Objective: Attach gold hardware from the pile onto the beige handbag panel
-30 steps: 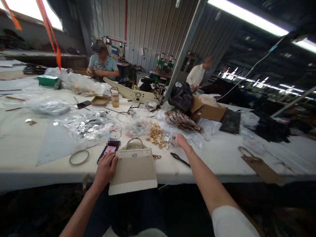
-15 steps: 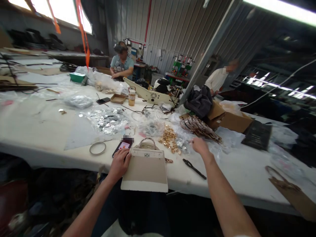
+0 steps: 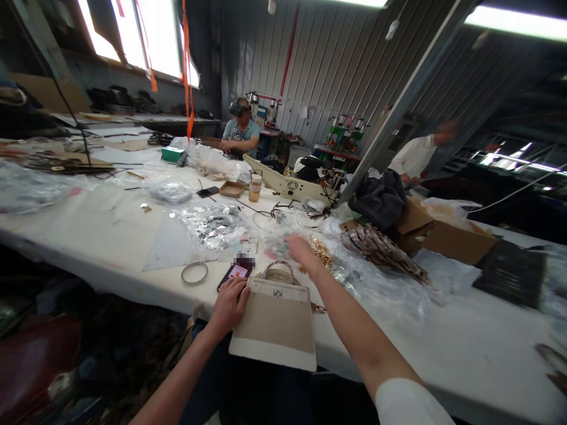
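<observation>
My left hand (image 3: 230,304) grips the upper left edge of a beige and cream handbag (image 3: 274,319), which leans at the table's front edge. A small metal lock piece (image 3: 277,293) sits near the bag's top, below a looped handle (image 3: 280,268). My right hand (image 3: 299,251) reaches beyond the bag, over clear plastic bags (image 3: 277,230) beside a heap of gold-coloured metal fittings (image 3: 322,252). Its fingers are blurred and partly hidden, so whether they hold anything is unclear. A lit phone (image 3: 235,273) lies beside my left hand.
A ring-shaped roll (image 3: 194,273) lies left of the phone. Bagged silvery pieces (image 3: 215,224), a jar of yellowish liquid (image 3: 255,187) and bundled brown strips (image 3: 383,251) lie farther back. A cardboard box (image 3: 456,239) stands right. Two people work beyond the table.
My right hand has moved left, from the plastic right of the gold fittings to the bags on their left. My left hand stays on the handbag. The view has turned slightly left and up.
</observation>
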The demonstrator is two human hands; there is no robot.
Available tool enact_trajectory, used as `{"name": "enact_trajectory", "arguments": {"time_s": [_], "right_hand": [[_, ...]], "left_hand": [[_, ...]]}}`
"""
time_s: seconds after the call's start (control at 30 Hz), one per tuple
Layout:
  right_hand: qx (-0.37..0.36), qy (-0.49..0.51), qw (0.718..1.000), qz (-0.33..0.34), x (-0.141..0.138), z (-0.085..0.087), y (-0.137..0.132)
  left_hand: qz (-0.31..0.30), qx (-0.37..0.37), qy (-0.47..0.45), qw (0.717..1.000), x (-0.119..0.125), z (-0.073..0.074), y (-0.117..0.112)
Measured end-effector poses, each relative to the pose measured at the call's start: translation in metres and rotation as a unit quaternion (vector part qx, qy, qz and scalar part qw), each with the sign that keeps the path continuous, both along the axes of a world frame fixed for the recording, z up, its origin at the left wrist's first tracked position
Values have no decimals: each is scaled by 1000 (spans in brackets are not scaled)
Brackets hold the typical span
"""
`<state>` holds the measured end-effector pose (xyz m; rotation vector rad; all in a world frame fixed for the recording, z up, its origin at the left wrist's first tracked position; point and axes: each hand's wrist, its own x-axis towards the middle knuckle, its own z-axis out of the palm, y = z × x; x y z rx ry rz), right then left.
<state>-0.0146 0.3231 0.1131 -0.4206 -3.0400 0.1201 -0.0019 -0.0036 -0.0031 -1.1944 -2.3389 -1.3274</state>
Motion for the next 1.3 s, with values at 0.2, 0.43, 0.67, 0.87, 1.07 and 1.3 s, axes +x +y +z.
{"name": "enact_trajectory", "arguments": {"time_s": [0.2,0.43,0.67,0.87,1.07,1.3], "right_hand": [[-12,-66,998,-21,-23,-13,1],[-5,-52,998,23,-26,-22,18],[4,-9,999,51,-28,-31,29],[34,-32,999,-9,-28,-45,29],[41,-48,998,-6,-36,-49,25],[52,-63,996,-27,-34,-44,15]], "left_hand": [[-4,8,-4,1000,2,1,-1],[-1,8,-13,1000,2,-3,0],[1,8,-13,1000,1,-4,-1],[-2,13,-20,1000,3,0,-3],[0,11,-16,1000,4,3,-3],[0,15,-18,1000,5,4,-3]]}}
